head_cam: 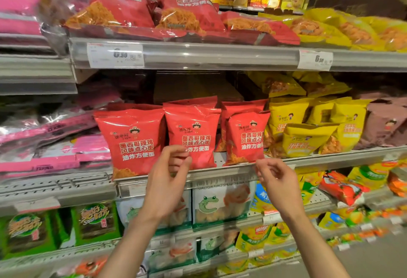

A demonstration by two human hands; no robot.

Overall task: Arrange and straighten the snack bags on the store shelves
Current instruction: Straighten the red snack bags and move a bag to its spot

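Three red snack bags stand upright along the front of the middle shelf (pixel 308 161): a left bag (pixel 132 141), a middle bag (pixel 192 132) and a right bag (pixel 244 137). My left hand (pixel 169 178) is raised in front of the middle bag's lower edge, fingers loosely curled, holding nothing I can see. My right hand (pixel 275 181) hovers just below the right bag's bottom corner with its fingers loosely curled and nothing in them. Yellow snack bags (pixel 308 137) stand and lean to the right of the red ones.
The upper shelf (pixel 220 55) carries red bags (pixel 119 11) lying tilted and yellow bags (pixel 330 29). Pink packs (pixel 55 145) are stacked at the left. Lower shelves hold white frog-print bags (pixel 220 203), green packs (pixel 28 231) and assorted colourful bags (pixel 343 187).
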